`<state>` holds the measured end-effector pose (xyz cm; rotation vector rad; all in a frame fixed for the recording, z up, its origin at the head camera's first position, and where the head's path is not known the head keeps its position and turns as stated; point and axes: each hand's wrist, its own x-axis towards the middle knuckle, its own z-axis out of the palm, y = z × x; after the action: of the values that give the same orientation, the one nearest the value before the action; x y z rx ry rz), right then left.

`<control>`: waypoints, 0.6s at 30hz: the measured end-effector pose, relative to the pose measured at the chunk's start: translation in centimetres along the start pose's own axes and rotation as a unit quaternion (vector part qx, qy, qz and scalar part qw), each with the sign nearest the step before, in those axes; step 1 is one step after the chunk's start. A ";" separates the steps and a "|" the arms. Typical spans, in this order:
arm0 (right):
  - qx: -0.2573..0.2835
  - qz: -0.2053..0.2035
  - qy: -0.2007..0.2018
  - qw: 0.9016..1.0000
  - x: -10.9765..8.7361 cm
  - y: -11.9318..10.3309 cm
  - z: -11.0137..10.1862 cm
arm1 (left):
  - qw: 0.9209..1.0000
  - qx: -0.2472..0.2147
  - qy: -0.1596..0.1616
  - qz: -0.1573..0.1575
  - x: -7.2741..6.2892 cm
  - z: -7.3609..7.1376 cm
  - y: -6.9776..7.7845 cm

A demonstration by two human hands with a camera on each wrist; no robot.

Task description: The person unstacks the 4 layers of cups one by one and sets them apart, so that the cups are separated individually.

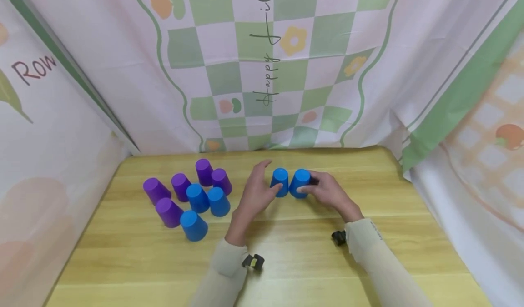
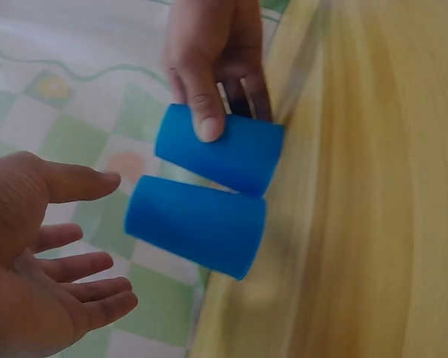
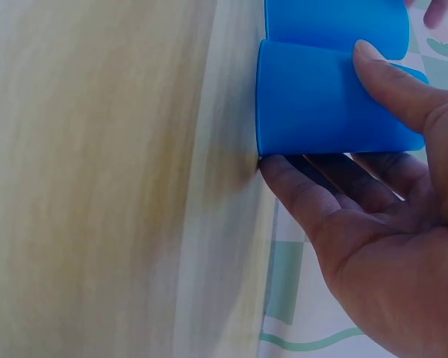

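Two blue cups stand upside down side by side near the back of the table. My right hand (image 1: 327,189) grips the right-hand blue cup (image 1: 300,182), thumb on its near side and fingers (image 3: 302,190) on the other side. The left-hand blue cup (image 1: 280,180) is right beside it; in the left wrist view a thin gap between the cups (image 2: 198,227) narrows towards their rims. To the left of that cup is my left hand (image 1: 257,191), its fingers spread. In the left wrist view its thumb is apart from the cup, and it holds nothing.
Left of my left hand stands a loose group of upside-down cups: several purple cups (image 1: 169,212) and three blue cups (image 1: 193,225). The wooden table (image 1: 303,261) meets a patterned cloth (image 1: 278,129) along its back edge. More cloth hangs at both sides.
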<state>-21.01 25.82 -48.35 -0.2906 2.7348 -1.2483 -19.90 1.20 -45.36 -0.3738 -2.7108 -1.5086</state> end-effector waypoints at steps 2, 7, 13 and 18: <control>-0.001 -0.002 0.002 1.000 0.0 -0.1 0.1 | 1.000 -0.008 -0.002 -0.003 0.4 0.5 -0.2; 0.000 -0.003 0.003 1.000 0.0 -0.2 0.1 | 1.000 -0.018 -0.001 -0.016 1.2 1.6 -0.7; -0.005 0.000 0.006 1.000 0.0 -0.2 0.1 | 0.999 -0.028 0.000 -0.025 1.8 2.7 -1.3; -0.003 0.001 0.008 1.000 0.0 -0.2 0.1 | 0.999 -0.031 0.009 -0.010 1.9 3.6 -1.9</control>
<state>-21.00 25.62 -48.30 -0.2792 2.7520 -1.2468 -21.84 3.62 -48.63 -0.3351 -2.6675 -1.5950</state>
